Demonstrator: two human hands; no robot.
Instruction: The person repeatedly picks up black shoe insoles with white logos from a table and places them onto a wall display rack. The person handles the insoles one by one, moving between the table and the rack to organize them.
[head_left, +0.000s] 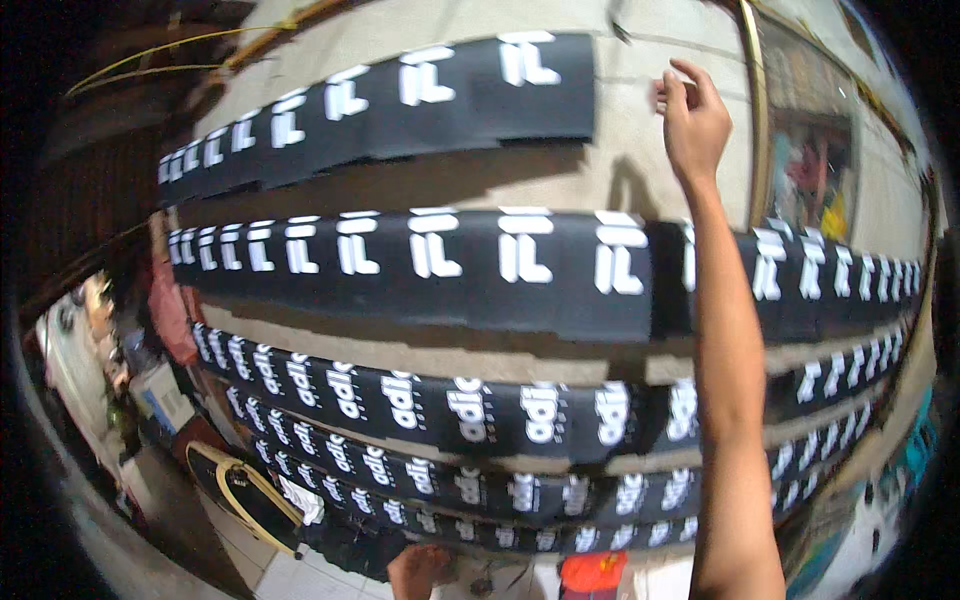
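Our right hand raised at one o'clock, grip loosely curled, empty, against the wall just beside the top row of black printed sheets. Left hand out of view.

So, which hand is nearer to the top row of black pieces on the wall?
The right hand: raised just right of the top row of black pieces. The left hand is low, far below it.

head camera faces a wall hung with black printed strips, close up.
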